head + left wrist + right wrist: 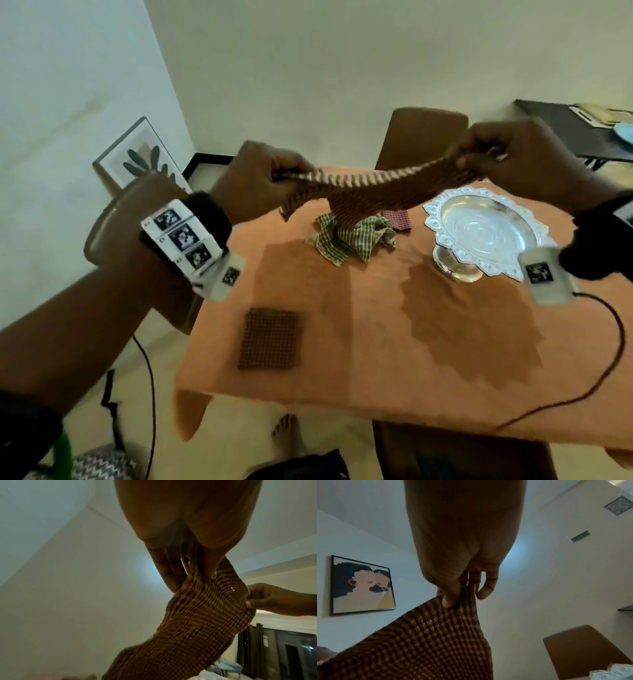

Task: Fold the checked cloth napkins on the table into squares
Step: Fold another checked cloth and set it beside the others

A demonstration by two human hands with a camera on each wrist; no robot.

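Observation:
A brown checked napkin [370, 192] hangs stretched in the air above the table's far side. My left hand [270, 178] pinches its left corner and my right hand [489, 157] pinches its right corner. The left wrist view shows the left hand [187, 580] with the napkin [197, 622] caught between thumb and fingers, and the right hand [254, 599] on its other end. In the right wrist view, the right hand [460, 600] pinches the cloth [428, 642]. A folded brown checked napkin [269, 339] lies flat near the table's front left. A crumpled green checked napkin [352, 240] and a small red checked one [397, 219] lie under the held cloth.
An ornate silver footed bowl [479, 229] stands on the orange tablecloth [376, 359] at the right. A brown chair [421, 137] stands behind the table, another chair [113, 222] at the left. Cables hang from both wrists. A dark side table [565, 126] is at the far right.

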